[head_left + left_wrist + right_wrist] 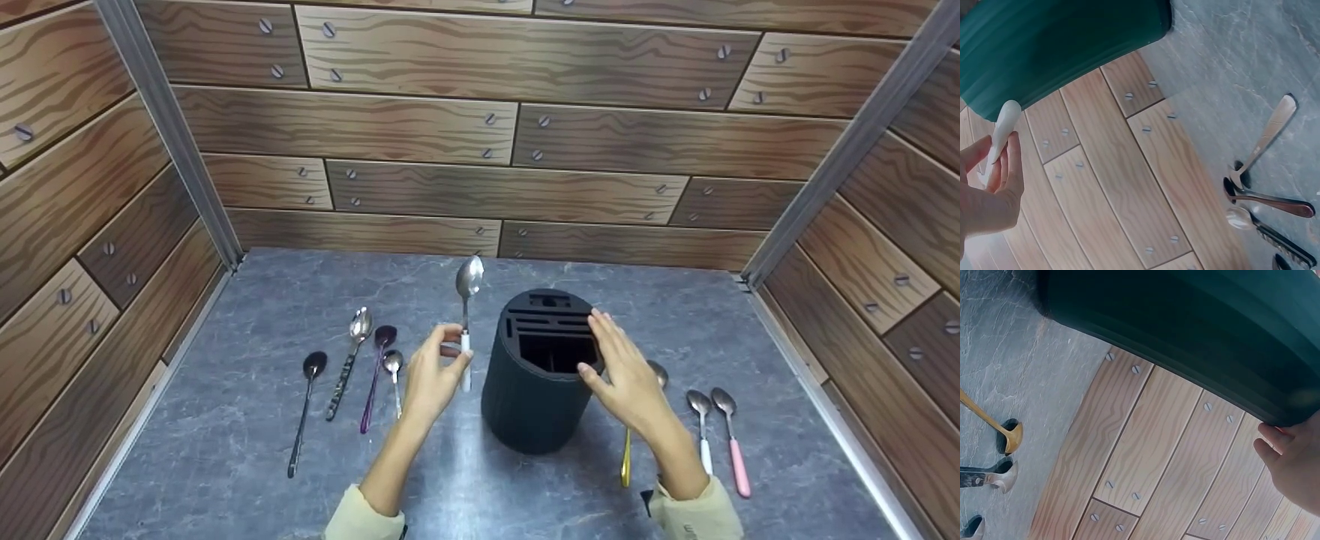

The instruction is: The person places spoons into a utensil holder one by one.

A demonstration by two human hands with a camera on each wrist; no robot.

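Note:
Between its thumb and fingers, my left hand (433,377) pinches the white handle of a spoon (469,279), bowl up, left of a dark green utensil holder (534,409). In the left wrist view the handle's rounded end (1009,112) overlaps the holder's wall. My right hand (628,376) rests with extended fingers on the holder's right rim. The holder's top has a large dark opening and several narrow slots. In the right wrist view the fingertips (1273,439) lie at the holder's edge.
Left of the holder lie a dark spoon (304,420), a spoon with a patterned handle (343,382), a purple spoon (373,386) and a small silver spoon (394,367). To the right are a gold spoon (626,457), a white-handled spoon (703,427) and a pink-handled spoon (736,450). Wood-patterned walls (420,135) enclose the table.

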